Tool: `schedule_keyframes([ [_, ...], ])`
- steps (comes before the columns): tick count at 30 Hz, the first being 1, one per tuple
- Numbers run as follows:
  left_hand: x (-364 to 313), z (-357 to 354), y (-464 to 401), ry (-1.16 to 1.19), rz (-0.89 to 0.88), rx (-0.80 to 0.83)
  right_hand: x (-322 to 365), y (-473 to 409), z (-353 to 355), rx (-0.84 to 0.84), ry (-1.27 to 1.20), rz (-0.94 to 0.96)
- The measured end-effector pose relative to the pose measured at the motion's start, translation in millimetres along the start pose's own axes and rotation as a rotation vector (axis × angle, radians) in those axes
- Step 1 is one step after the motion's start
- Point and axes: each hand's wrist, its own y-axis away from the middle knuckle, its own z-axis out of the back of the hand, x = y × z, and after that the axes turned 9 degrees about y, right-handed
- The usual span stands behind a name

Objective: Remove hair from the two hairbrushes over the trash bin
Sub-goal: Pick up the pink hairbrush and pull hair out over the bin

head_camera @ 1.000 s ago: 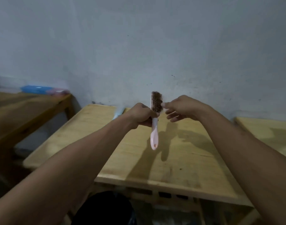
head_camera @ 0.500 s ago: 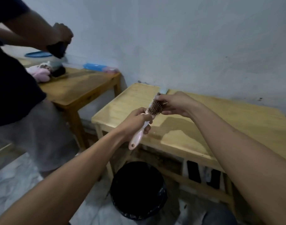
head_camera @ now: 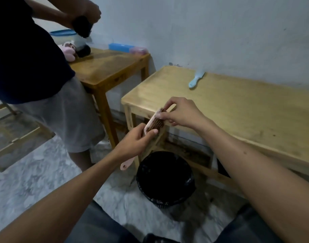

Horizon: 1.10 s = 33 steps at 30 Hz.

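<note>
the trash bin [head_camera: 165, 179] sits on the floor, lined with a black bag; its inside is too dark for me to tell what is in it. above the bin and a little to its left, my left hand [head_camera: 135, 142] is curled round the neck of the pink hairbrush [head_camera: 153, 123], thumb on the bristles. my right hand [head_camera: 181, 113] pinches at the brush's far end. the wooden surface [head_camera: 238, 109] stands just behind the bin, and the blue hairbrush [head_camera: 195, 79] lies on it by the wall. left of the bin stands another person [head_camera: 36, 67] holding something dark, beside a second surface [head_camera: 108, 67] carrying a blue box [head_camera: 121, 47] and a blue-lidded tub [head_camera: 63, 34].
</note>
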Motion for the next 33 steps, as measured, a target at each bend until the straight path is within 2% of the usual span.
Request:
schedule_keyframes([
  [4,33.9,-17.0,13.5,0.095,-0.003,-0.057,-11.2,19.7,-26.5,-0.091,0.156,0.109],
  [8,60.9,-21.4,20.7,0.072,0.072,-0.026,-26.7,30.2,-50.9,-0.039,0.184,0.136],
  [16,105.1,-29.0,16.0,-0.061,0.24,0.053,-82.7,27.5,-99.3,-0.009,0.052,-0.082],
  [19,122.3,-36.9,11.1,-0.109,0.284,0.066,-97.3,25.3,-113.5,0.011,0.083,-0.12],
  [22,141.5,-43.9,10.6,-0.064,0.361,0.083,-110.1,25.8,-127.1,0.047,0.129,-0.169],
  [27,165.3,-47.3,9.5,-0.165,0.46,0.064,-121.1,28.4,-139.1,0.13,0.141,-0.236],
  [33,176.7,-40.9,4.6,-0.139,0.605,0.008,-141.9,18.8,-135.5,0.136,0.033,-0.389],
])
